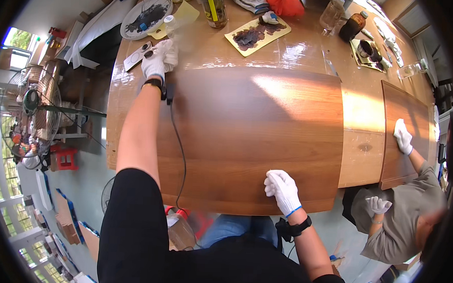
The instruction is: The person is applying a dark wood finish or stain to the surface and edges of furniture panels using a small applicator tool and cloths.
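Observation:
A brown wood-grain board [246, 147] lies flat on the table in front of me, sunlight falling across its far right part. My left hand [155, 65], in a white knit glove, reaches past the board's far left corner. Its fingers are closed on a crumpled white cloth [168, 53], beside a white card with dark round marks [138, 55]. Over the board's near edge is my right hand [284, 190], also gloved, its fingers curled together. Whatever may be between those fingers is hidden.
Along the far side stand a yellow palette with dark paint [256, 35], a stained white plate [147, 16], a green-strapped bottle [212, 8] and a dark brown bottle [353, 26]. At right, a gloved co-worker [403, 210] touches another board [404, 119]. A fan [31, 102] stands left.

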`<state>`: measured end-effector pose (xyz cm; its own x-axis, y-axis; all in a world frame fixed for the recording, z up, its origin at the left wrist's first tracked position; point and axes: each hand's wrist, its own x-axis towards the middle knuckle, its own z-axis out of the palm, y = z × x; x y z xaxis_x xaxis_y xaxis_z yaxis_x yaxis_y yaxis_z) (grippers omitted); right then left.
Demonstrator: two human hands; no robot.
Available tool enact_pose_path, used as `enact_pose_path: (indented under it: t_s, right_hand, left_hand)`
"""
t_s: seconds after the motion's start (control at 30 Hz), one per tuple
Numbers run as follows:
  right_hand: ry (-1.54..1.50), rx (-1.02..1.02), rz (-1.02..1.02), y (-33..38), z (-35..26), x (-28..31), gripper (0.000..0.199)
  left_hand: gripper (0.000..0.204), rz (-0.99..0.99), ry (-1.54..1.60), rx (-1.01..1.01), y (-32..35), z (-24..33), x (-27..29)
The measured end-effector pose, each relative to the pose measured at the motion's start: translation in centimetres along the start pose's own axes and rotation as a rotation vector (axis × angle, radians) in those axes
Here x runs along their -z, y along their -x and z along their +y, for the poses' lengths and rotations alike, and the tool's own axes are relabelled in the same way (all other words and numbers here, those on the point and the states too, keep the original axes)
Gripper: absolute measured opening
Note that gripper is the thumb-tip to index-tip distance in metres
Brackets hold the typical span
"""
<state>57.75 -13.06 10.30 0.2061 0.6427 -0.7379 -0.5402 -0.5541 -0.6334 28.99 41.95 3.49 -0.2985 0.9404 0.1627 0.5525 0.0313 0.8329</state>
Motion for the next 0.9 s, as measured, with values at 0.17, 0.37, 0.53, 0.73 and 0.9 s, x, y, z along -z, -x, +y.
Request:
enact_pose_path:
  t_s: [0.17, 0.37, 0.53, 0.73, 0.9]
  right_hand:
    - [0.074, 0.472, -0.135, -0.3, -3.7, -3.9, 0.036]
    - [0.322, 0.837, 0.054, -0.5, -3.4, -5.4, 0.085]
    - [-0.087, 0.745, 0.020, 2.1, 0.2, 1.6, 0.067]
    - [1.000, 1.109, 0.577, 10.8, 4.9, 17.4, 0.022]
    - [0.696, 0.499, 0.604, 12.2, 4.4, 23.3, 0.008]
  left_hand:
    - [0.029, -0.293, 0.219, -0.182, 11.7, 6.2, 8.9]
    - [0.020, -0.895, 0.387, -0.198, 34.3, 12.7, 12.7]
    - [0.027, -1.220, 0.464, 0.044, 46.3, 15.5, 10.6]
    - [0.015, -1.010, 0.418, 0.055, 47.2, 14.7, -0.2]
    - [0.025, -0.766, -0.031, -0.438, 46.2, 14.8, -7.9]
